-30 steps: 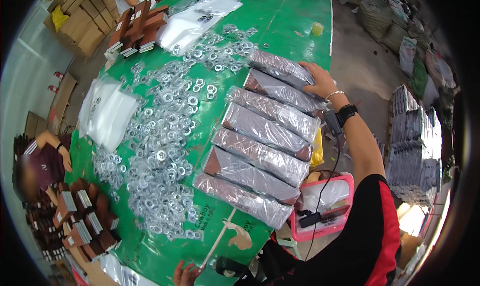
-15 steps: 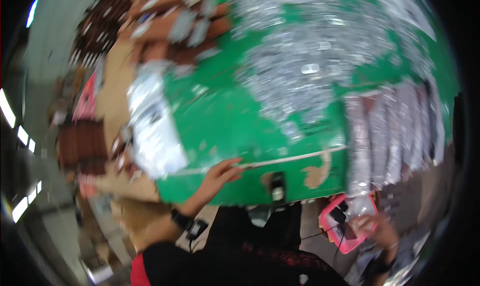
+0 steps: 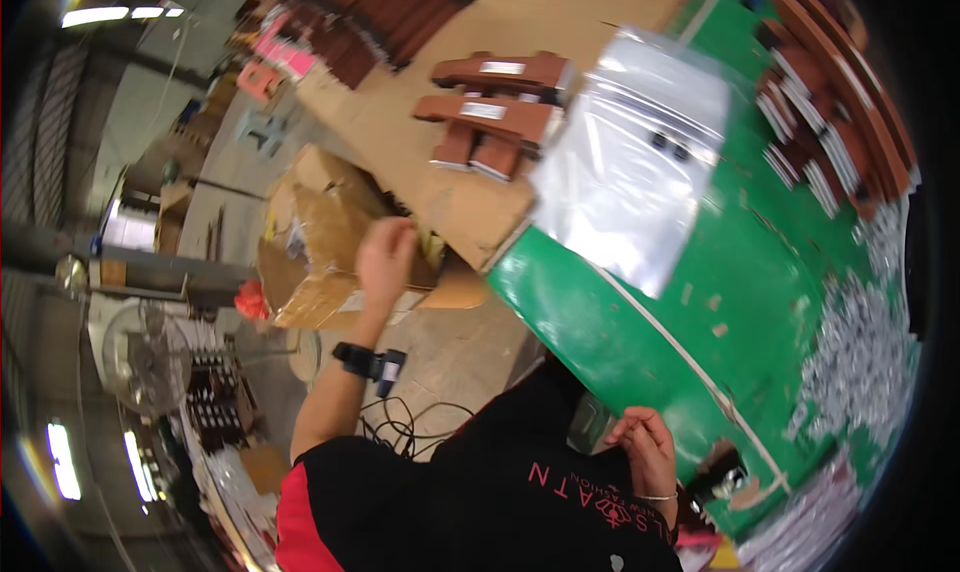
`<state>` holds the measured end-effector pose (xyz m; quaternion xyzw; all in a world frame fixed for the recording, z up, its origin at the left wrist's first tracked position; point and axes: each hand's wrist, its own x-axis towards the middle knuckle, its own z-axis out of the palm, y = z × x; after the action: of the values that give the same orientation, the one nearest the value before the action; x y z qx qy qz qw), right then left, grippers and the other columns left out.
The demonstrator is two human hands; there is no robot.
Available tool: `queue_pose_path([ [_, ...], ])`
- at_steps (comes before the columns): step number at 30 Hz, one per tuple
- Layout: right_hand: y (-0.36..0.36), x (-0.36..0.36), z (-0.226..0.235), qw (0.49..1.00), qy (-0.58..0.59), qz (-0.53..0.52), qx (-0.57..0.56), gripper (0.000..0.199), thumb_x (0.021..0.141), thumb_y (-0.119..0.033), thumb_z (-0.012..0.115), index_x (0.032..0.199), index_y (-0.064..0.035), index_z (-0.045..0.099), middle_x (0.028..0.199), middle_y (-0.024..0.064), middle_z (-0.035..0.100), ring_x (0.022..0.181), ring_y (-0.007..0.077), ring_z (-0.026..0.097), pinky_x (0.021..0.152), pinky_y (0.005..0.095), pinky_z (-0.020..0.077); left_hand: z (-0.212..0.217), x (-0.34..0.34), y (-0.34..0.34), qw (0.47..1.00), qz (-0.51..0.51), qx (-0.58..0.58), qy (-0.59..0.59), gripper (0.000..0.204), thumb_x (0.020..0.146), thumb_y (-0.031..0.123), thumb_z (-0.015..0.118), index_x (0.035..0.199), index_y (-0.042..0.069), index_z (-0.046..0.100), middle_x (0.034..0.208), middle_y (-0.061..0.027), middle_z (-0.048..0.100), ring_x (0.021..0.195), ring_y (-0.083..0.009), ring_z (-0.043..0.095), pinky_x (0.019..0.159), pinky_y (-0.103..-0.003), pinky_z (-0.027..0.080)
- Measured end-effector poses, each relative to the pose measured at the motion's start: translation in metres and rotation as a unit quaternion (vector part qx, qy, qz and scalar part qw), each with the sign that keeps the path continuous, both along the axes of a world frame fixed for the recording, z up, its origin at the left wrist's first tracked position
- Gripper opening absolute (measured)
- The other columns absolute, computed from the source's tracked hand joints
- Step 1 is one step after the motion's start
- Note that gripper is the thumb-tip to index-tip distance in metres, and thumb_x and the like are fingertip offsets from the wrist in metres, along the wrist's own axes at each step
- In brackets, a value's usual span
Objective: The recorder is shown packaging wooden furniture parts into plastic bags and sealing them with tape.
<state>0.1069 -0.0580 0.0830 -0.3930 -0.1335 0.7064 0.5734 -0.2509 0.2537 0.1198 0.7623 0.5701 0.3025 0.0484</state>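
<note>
My left hand (image 3: 386,257) is stretched out over an open cardboard box (image 3: 325,237) that stands beside the table's corner. Its fingers are curled in, and whatever they may hold is hidden. Close to my body, my right hand (image 3: 645,442) is at the near edge of the green table (image 3: 640,362). The fingertips are drawn together; anything between them is too small to make out. A greyish see-through piece (image 3: 592,422) shows just left of the right hand. Clear plastic bags (image 3: 640,152) lie flat on the table's left part.
Reddish-brown pieces with white labels (image 3: 495,112) are stacked on a brown board (image 3: 460,207); more brown pieces (image 3: 830,102) lie at the far right. Many small clear packets (image 3: 855,362) cover the table's right side. Black cables (image 3: 405,427) trail on the floor. A fan (image 3: 135,357) stands left.
The view has swung left. My left hand has gone from the table edge to above the cardboard box. My right hand has left the pink basket and come in near my body.
</note>
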Motion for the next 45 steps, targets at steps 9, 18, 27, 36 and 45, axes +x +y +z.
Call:
queue_pose_path([
  [9,0.090,-0.035,-0.056,0.987,-0.134,0.088,0.022,0.027,0.097,-0.016,0.062,0.120,-0.0001,0.062,0.093,0.0072,0.067,0.088,0.0165,0.065,0.084,0.0303,0.0524,0.111,-0.235,0.026,0.827,0.218,-0.497,-0.146,0.038,0.093,0.025,0.065,0.128,0.013,0.062,0.106,-0.0037,0.064,0.083,-0.0162,0.063,0.074,-0.035,0.057],
  [18,0.104,-0.081,-0.059,0.979,-0.172,0.084,0.065,0.026,0.098,-0.016,0.061,0.119,-0.0003,0.060,0.091,0.0071,0.066,0.084,0.0161,0.065,0.079,0.0290,0.0536,0.051,-0.246,0.076,0.753,0.066,-0.653,-0.053,0.040,0.097,0.023,0.064,0.131,0.003,0.060,0.116,-0.0070,0.069,0.097,-0.0167,0.066,0.086,-0.034,0.057],
  [27,0.088,-0.108,-0.052,0.971,-0.202,0.099,0.076,0.023,0.099,-0.010,0.059,0.119,0.0007,0.062,0.094,0.0077,0.067,0.087,0.0158,0.066,0.082,0.0286,0.0541,0.176,-0.280,0.042,0.945,0.047,-0.298,-0.131,0.032,0.095,0.028,0.069,0.112,0.002,0.072,0.111,-0.0052,0.073,0.100,-0.0139,0.066,0.092,-0.030,0.052],
  [36,0.090,-0.136,-0.051,0.934,-0.222,0.230,0.159,0.033,0.097,-0.015,0.066,0.126,-0.0006,0.060,0.103,0.0051,0.068,0.097,0.0126,0.064,0.090,0.0271,0.0516,0.182,-0.169,-0.029,0.917,-0.193,-0.040,-0.347,0.015,0.089,0.008,0.071,0.098,0.005,0.060,0.097,-0.0011,0.063,0.089,-0.0133,0.065,0.084,-0.028,0.051],
  [45,0.137,-0.119,0.017,0.818,-0.393,0.049,0.417,0.124,0.073,-0.029,0.090,0.162,-0.0088,0.006,0.166,0.0158,0.018,0.154,0.0266,0.015,0.123,0.0468,0.0187,0.099,-0.011,-0.102,0.662,-0.496,-0.441,-0.350,0.022,0.083,0.014,0.073,0.099,0.007,0.060,0.100,-0.0032,0.054,0.090,-0.0117,0.053,0.075,-0.024,0.042],
])
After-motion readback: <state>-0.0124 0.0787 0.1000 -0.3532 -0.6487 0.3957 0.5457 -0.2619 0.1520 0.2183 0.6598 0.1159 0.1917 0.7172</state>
